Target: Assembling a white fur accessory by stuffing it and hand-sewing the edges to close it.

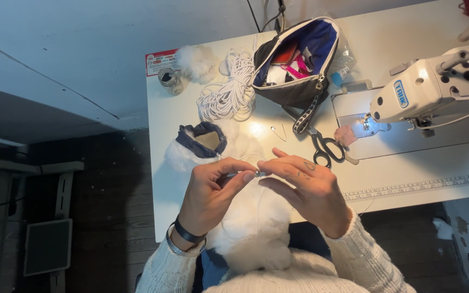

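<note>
Left hand (213, 187): fingers pinched on a thin white cord (233, 174) just above the fur piece (251, 228).
Right hand (305, 187): thumb and forefinger closed on a small metal pin (259, 173), tip to tip with the left.
Fur piece: white, fluffy, blue-lined opening (204, 140), lying at the table (408, 179) edge and over the lap.
Behind: scissors (327, 147), safety pin (279, 132), cord coil (229, 89), open pouch (297, 59), jar (169, 80).
Right: sewing machine (435, 87).

Bg items on white table (408, 179): sewing machine (435, 89) right, black scissors (327, 147), open zip pouch (299, 59), white cord coil (229, 92), small jar (169, 80), safety pin (279, 132).
</note>
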